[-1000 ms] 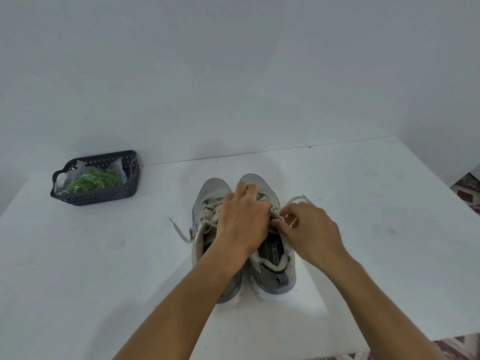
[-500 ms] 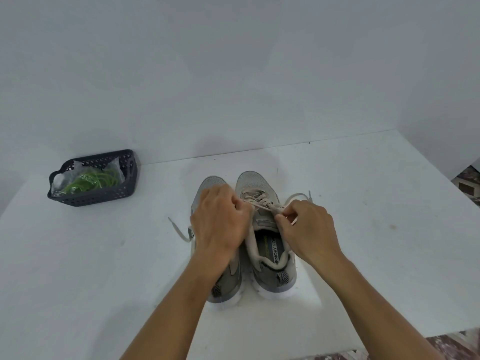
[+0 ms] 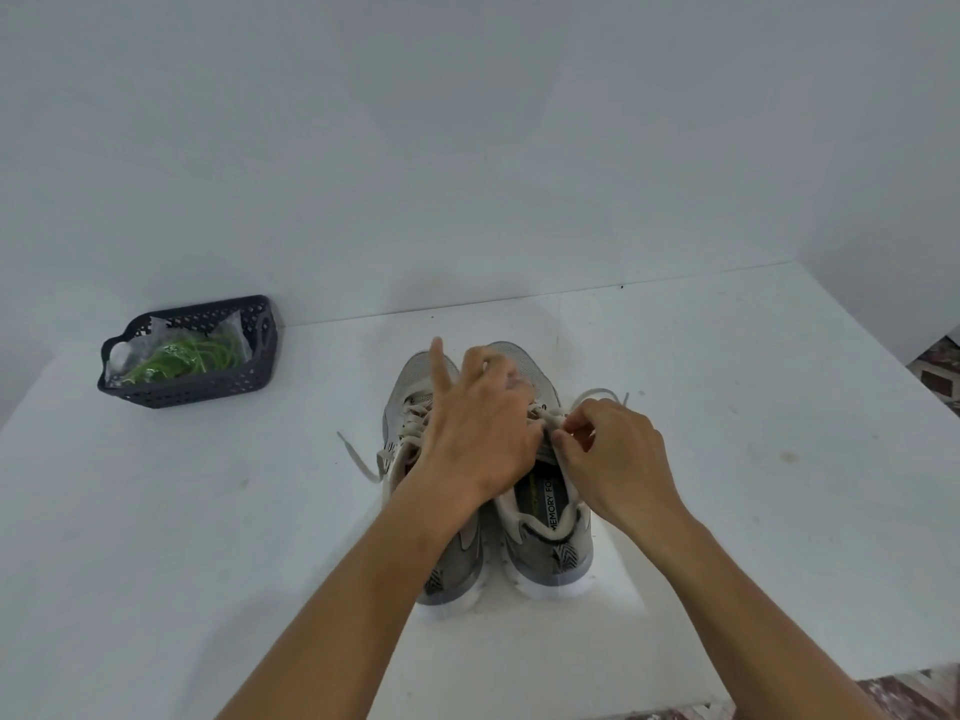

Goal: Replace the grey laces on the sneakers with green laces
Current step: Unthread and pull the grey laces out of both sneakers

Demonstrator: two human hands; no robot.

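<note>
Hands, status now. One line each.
Left hand: over the sneakers, grip cannot be told.
Right hand: pinching the grey lace.

Premises are presenting as a bare staged workspace rather than a furnished room. A plain white table [image 3: 727, 459] is standing against an unmarked white wall [image 3: 467, 148] (no fittings visible). Patterned floor tiles [image 3: 935, 366] are showing at the right edge, suggesting a domestic interior; the type of room cannot be told.

White table [image 3: 727, 459]: sneakers [image 3: 550, 532], basket [image 3: 187, 389]
</note>
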